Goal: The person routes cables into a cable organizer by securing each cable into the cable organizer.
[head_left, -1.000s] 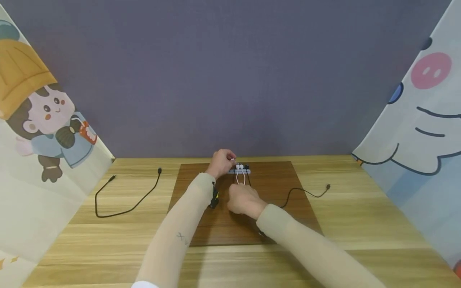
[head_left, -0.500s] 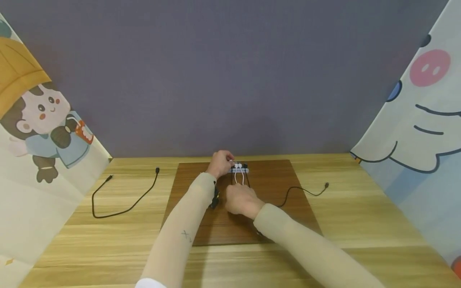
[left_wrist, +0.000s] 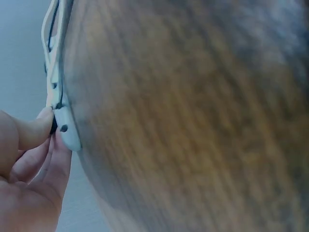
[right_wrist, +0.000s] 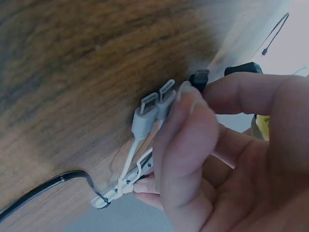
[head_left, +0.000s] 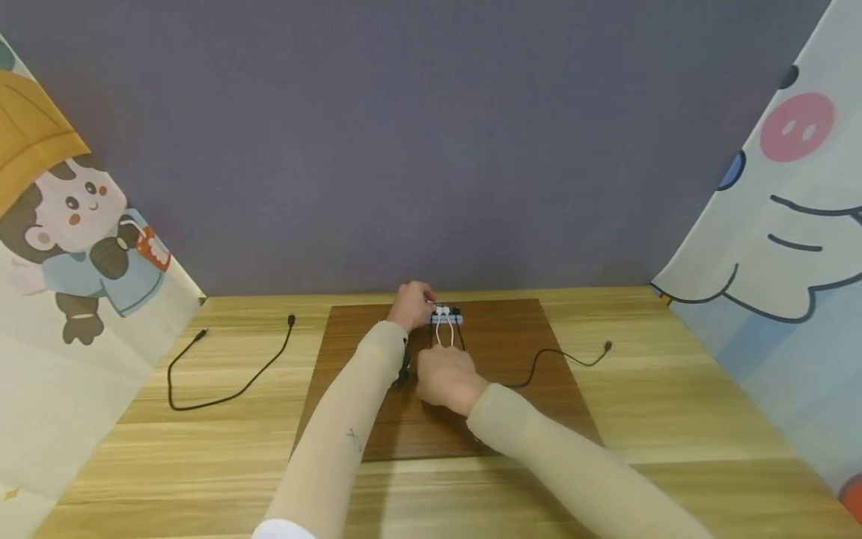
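Near the far edge of the brown board, my left hand (head_left: 412, 305) is at the left end of a pale cable holder strip (head_left: 446, 320). In the left wrist view its thumb and fingers pinch a small black cable part (left_wrist: 53, 126) against the strip's end. Two white cables (head_left: 445, 329) run from the strip toward my right hand (head_left: 446, 374), which is low over the board. Its thumb and finger pinch a black cable connector (right_wrist: 199, 79) in the right wrist view. Beside it, two white connectors (right_wrist: 145, 118) point their open ends upward. Another black cable (right_wrist: 43, 195) leads from the strip's other end.
The brown board (head_left: 505, 337) lies on a light wooden table (head_left: 646, 419). A loose black cable (head_left: 225, 402) lies at left, and another (head_left: 559, 352) reaches off the board's right side. A black and yellow object (right_wrist: 262, 126) shows by the left wrist. A grey partition (head_left: 431, 150) stands behind.
My right hand has shifted slightly left over the board, while the left hand stays at the strip's end. The whole head view has drifted a little. Both grips look the same.
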{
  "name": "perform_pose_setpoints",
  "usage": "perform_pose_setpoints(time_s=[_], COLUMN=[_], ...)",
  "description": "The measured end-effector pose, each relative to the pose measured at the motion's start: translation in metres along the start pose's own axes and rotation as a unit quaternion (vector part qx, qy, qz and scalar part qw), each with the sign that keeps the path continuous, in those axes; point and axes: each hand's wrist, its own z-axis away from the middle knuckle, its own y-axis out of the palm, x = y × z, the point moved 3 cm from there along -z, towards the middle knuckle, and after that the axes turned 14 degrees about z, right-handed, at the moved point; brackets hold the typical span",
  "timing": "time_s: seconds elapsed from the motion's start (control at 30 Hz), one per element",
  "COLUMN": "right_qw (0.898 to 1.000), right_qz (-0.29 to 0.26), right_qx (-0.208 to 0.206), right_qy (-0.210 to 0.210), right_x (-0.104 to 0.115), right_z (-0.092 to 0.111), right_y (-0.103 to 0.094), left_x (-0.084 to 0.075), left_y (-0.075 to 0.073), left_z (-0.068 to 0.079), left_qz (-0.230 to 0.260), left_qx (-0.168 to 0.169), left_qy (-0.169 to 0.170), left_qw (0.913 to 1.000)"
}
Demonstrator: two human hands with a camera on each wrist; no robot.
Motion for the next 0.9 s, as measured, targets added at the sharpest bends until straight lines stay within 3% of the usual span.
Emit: perform_pose_setpoints(time_s=[0.5,0.9], right_qw=[1.0,0.999], right_qz=[-0.012,-0.031], right_qx=[0.004,-0.011], right_qy=[-0.005,-0.027], right_x=[-0.001,-0.007], right_z=[0.004,0.017], right_y=[0.001,0.002], left_x=[-0.004,-0.001], left_y=[-0.001,-0.036], left_z=[0.005,0.023], left_qz=[-0.02,-0.02], left_qx=[0.03,0.041], left_qy=[-0.015,-0.013], left_qw=[0.9992,0.9989])
